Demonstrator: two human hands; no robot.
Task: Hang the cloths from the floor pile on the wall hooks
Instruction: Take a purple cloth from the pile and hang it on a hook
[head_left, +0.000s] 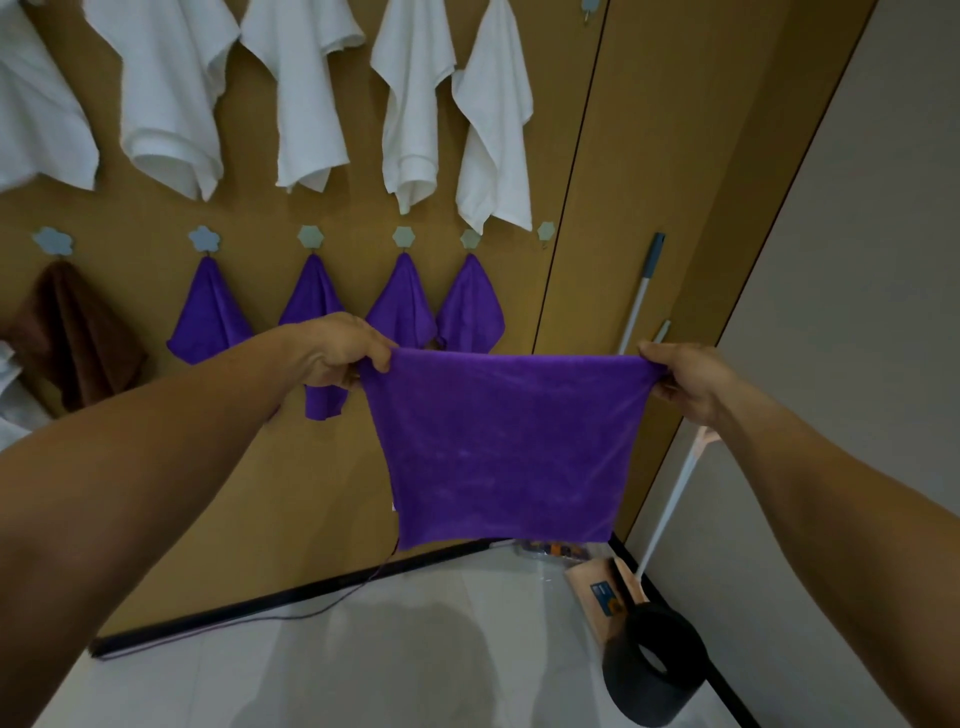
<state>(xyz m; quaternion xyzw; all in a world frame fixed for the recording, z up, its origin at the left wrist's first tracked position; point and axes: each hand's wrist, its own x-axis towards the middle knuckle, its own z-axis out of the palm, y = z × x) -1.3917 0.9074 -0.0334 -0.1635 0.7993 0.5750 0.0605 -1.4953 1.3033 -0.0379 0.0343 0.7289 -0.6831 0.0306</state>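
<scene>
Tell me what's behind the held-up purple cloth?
Brown wall, mostly covered. Two hung purple cloths show above the held cloth; their lower tips are hidden.

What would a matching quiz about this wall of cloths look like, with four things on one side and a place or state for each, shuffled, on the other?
Things:
1. nearest purple cloth
2. brown cloth
3. white cloths
4. rightmost lower hook

Places or states:
A. holds nothing
B. hang along the upper row
C. gripped at its top corners by the left hand and the right hand
D. hangs from the leftmost lower hook in view

Pairs: 1-C, 2-D, 3-B, 4-A.
</scene>
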